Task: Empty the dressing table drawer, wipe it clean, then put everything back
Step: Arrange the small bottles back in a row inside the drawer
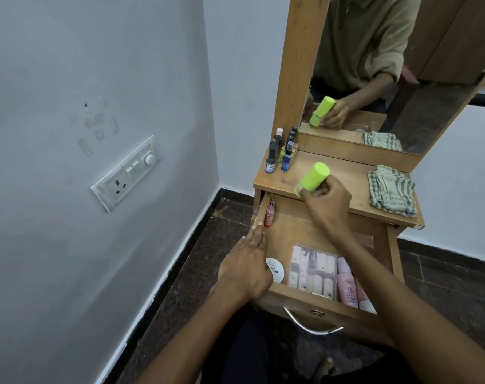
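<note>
Fingers (pixel 305 193) of the right hand (pixel 325 202) curl around a lime-green cylinder (pixel 313 177), gripping its lower end; the smooth, matte tube tilts up toward 1 o'clock from the hand, above the worktop (pixel 344 176) just past the open drawer (pixel 296 234). The left hand (pixel 245 268) lies flat with straight fingers along the drawer's left wall, at 7 o'clock from the right hand. Inside the drawer, a small pink bottle (pixel 269 216) stands at the back left corner, just beyond the left fingertips. A white round tin (pixel 277 270), a clear box of nail bottles (pixel 313 270) and pink tubes (pixel 348 286) lie along the front. Nail polish bottles (pixel 280 153) stand at the worktop's 10 o'clock corner; a striped cloth (pixel 391 189) lies at its right.
</note>
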